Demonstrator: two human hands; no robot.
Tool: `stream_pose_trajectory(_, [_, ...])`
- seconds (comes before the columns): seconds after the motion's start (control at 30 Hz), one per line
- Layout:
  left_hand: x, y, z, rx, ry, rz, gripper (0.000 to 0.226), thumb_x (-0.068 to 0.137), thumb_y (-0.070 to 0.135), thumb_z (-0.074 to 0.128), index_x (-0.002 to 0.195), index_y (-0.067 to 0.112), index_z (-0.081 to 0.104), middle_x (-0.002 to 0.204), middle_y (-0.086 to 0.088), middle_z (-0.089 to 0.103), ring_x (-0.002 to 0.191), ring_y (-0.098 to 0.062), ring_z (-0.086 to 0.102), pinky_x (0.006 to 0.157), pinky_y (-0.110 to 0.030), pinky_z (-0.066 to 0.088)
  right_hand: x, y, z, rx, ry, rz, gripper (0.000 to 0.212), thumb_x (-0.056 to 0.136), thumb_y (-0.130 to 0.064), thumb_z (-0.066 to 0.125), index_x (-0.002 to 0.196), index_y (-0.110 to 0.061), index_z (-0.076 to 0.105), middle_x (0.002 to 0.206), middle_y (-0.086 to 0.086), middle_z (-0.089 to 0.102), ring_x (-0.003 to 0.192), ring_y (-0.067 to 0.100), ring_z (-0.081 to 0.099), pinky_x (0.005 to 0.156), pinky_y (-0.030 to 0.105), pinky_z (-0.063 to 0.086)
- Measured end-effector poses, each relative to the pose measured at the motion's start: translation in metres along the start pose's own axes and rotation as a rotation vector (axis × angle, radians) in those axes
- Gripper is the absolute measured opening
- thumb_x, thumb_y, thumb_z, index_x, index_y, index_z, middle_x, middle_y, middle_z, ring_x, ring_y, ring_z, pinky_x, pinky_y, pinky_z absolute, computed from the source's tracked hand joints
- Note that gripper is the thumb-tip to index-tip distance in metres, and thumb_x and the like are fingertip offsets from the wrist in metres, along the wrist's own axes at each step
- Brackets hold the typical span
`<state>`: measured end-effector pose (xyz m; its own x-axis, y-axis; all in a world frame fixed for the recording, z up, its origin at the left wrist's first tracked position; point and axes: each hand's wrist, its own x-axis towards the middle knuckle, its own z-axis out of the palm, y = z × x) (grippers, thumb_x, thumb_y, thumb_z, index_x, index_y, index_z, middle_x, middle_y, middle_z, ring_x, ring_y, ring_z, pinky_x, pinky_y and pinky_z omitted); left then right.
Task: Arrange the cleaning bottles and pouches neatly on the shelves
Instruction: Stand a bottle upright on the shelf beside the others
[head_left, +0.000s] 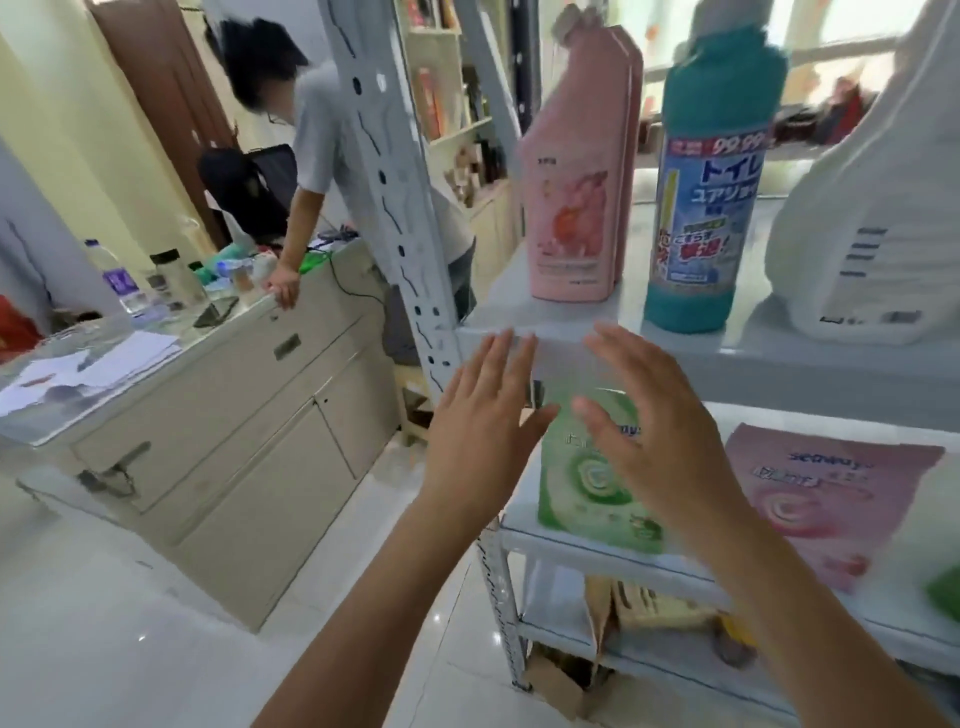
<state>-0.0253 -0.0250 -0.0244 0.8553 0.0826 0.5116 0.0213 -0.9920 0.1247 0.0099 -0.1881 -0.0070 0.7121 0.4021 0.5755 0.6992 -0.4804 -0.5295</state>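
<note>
Both flat hands, left hand (480, 415) and right hand (657, 421), flank glossy green pouch (587, 488).

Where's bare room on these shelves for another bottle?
Upper shelf: front-left corner, left of the pink bottle. The teal bottle and white bottle stand close beside it, gaps narrow. Lower shelf is crowded: green pouch and pink pouch lie flat across it.
</note>
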Motion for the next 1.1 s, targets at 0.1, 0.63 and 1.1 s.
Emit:
stream_pose_trajectory(0.1, [0.02, -0.021, 0.027, 0.028, 0.053, 0.13, 0.068, 0.094, 0.051, 0.04, 0.15, 0.014, 0.028, 0.155, -0.008, 0.033, 0.144, -0.025, 0.028, 0.117, -0.045, 0.027, 0.023, -0.011, 0.007, -0.004, 0.055, 0.098, 0.056, 0.094, -0.037, 0.052, 0.145, -0.028, 0.031, 0.151, -0.012, 0.029, 0.137, 0.004, 0.025, 0.109, 0.023, 0.022])
stream_pose_trajectory(0.63, [0.026, -0.086, 0.071, 0.098, 0.428, 0.281, 0.084, 0.087, 0.019, 0.068, 0.153, 0.032, 0.018, 0.161, -0.006, 0.014, 0.15, -0.021, 0.009, 0.12, -0.048, 0.004, 0.127, -0.011, 0.052, -0.057, 0.272, 0.506, 0.08, 0.084, -0.025, 0.068, 0.145, -0.027, 0.015, 0.146, -0.002, 0.039, 0.133, 0.02, 0.04, 0.106, 0.048, 0.04])
stream_pose_trajectory(1.1, [0.057, -0.108, 0.109, 0.189, 0.759, 0.435, 0.091, 0.082, 0.014, 0.067, 0.154, 0.033, 0.014, 0.163, -0.006, 0.004, 0.15, -0.025, 0.006, 0.121, -0.047, 0.008, 0.146, -0.002, 0.046, 0.249, 0.411, 0.639, 0.051, 0.077, -0.023, 0.076, 0.118, -0.017, 0.046, 0.121, -0.001, 0.059, 0.108, 0.014, 0.056, 0.086, 0.024, 0.044])
